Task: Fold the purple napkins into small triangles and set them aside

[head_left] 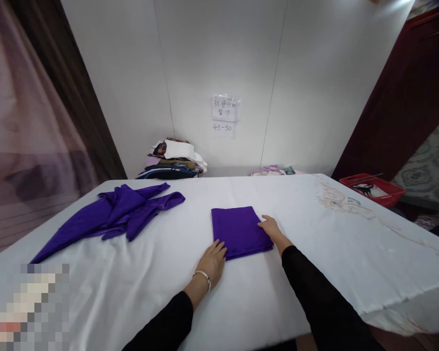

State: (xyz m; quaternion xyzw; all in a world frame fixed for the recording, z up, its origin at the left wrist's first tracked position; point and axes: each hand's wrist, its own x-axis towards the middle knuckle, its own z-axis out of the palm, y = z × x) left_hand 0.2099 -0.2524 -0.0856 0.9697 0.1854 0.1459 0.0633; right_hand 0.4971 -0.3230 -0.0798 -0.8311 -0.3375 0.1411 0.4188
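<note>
Purple cloth (237, 231), folded into a layered square, lies flat mid-bench (289, 200) between our hands. Our left hand (212, 263) rests at its near left corner, fingers loosely straight and not clenched; our right hand (272, 228) has its fingertips at the right edge, and we can't quite tell whether they pinch it. We judge the step to be squaring the fold; the next move calls for light, even pressure so the layers stay aligned. A rumpled purple heap (117, 214) lies to the left, well apart, while a red basket (397, 191) stands off right. Nothing seems to block our hands.
</note>
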